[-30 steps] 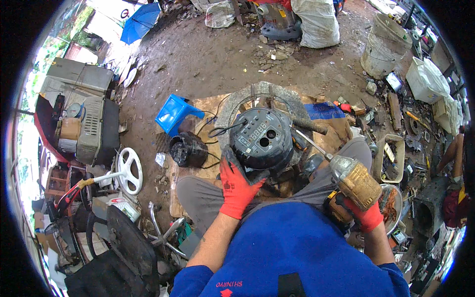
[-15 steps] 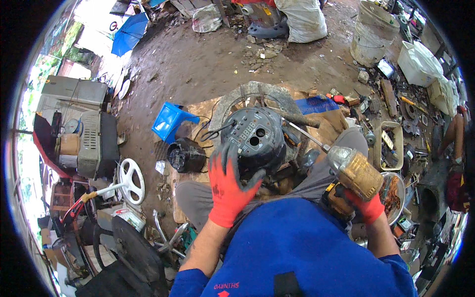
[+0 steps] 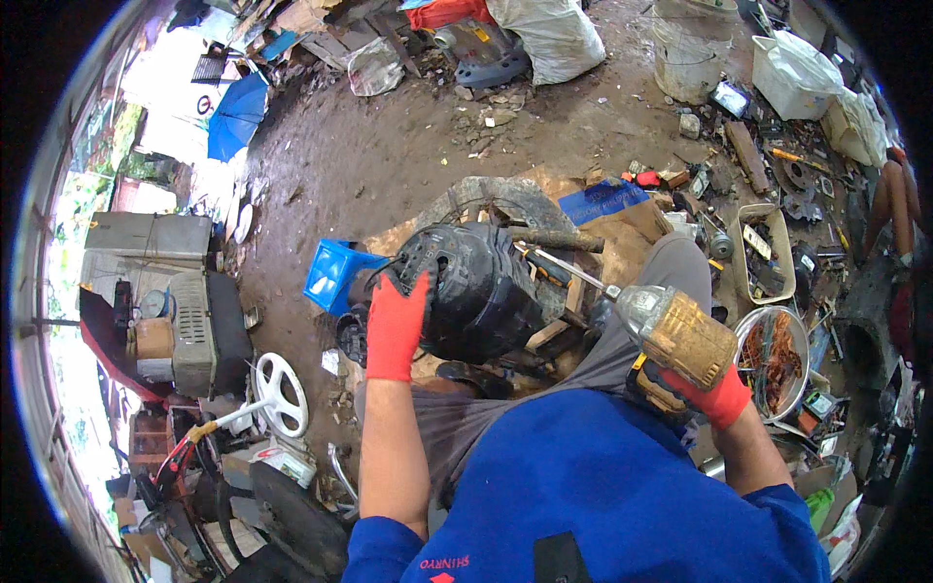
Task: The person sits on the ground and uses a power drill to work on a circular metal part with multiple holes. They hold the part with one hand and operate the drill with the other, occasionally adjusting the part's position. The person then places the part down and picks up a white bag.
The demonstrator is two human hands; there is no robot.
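A round black motor housing [image 3: 476, 291] rests between my knees on wooden blocks. My left hand [image 3: 394, 325], in a red glove, lies flat against its left side with the fingers spread. My right hand [image 3: 714, 394], also in a red glove, grips a yellow cordless drill [image 3: 675, 335]. The drill's long bit [image 3: 569, 269] points up-left and its tip meets the top right of the housing.
A blue plastic crate [image 3: 335, 275] lies left of the housing. A white tray [image 3: 768, 248] and a metal bowl of scrap [image 3: 773, 355] sit to my right. Machines and a white wheel [image 3: 277, 394] crowd the left; sacks and a bucket [image 3: 690, 49] stand far off.
The housing has tipped onto its side, its face now turned left. My left hand slid from its lower front to its left side. The drill stays at its right.
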